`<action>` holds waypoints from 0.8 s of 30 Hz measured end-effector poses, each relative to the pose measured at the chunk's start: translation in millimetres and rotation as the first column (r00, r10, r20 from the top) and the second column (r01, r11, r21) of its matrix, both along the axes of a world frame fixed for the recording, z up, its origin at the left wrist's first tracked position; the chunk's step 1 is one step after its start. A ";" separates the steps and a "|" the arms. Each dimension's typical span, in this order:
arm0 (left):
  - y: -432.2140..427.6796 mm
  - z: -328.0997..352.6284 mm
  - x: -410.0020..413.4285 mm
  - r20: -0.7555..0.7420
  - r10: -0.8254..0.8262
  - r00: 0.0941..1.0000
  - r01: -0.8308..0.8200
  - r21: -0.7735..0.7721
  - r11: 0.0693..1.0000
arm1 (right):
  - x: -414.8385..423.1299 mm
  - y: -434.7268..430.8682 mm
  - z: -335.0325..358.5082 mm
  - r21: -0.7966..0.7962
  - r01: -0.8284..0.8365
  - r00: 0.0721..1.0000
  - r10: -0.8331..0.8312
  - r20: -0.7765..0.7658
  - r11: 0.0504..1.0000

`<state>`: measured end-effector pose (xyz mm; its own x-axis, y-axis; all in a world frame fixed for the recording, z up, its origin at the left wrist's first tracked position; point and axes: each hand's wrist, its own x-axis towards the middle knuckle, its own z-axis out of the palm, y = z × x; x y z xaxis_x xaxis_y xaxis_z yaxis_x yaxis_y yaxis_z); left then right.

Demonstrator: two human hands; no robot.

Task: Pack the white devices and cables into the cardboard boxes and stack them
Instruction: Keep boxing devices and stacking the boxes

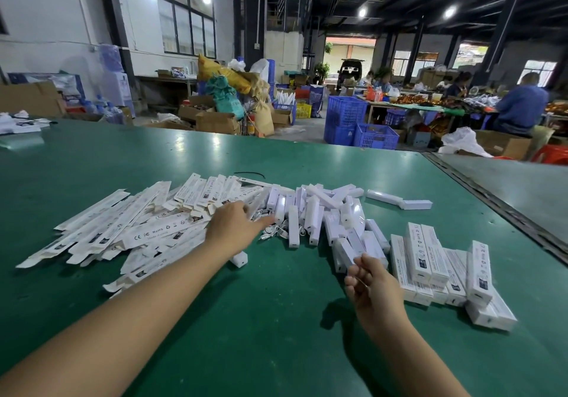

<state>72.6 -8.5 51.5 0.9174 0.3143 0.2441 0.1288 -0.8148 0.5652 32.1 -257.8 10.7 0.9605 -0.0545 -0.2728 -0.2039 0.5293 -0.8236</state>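
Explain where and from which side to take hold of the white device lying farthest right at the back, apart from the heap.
Probably best: grip the white device across its narrow width at mid-length, coming down from above. It lies flat, a long bar, with bare green table along both long sides; its left end meets a neighbouring device, so that end is crowded.

Green table (215, 151), white wall (46, 12), dark-framed windows (187, 28), lit ceiling lamps (450, 12), blue crates (347, 111), brown cartons (216, 121) on floor (307, 126)

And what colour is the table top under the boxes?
The table top is green; head view.
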 end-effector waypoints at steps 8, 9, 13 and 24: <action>-54.8 -0.9 -19.0 0.060 -0.014 0.998 0.055 -0.773 0.632 | -2.2 6.4 -3.6 -0.040 -0.223 0.971 0.226 0.073 0.974; -59.5 -3.6 -21.2 0.080 0.001 0.997 0.067 -0.842 0.535 | -4.1 8.6 -3.0 -0.039 -0.276 0.957 0.278 0.085 0.960; -75.2 -15.7 -32.6 0.140 0.000 0.990 0.138 -0.974 0.181 | -12.3 18.5 -2.6 -0.090 -0.428 0.892 0.436 0.116 0.899; -81.0 -32.9 -51.7 0.317 0.154 0.936 0.313 -0.948 0.054 | -27.7 22.9 -1.9 -0.478 -0.509 0.752 0.640 0.157 0.716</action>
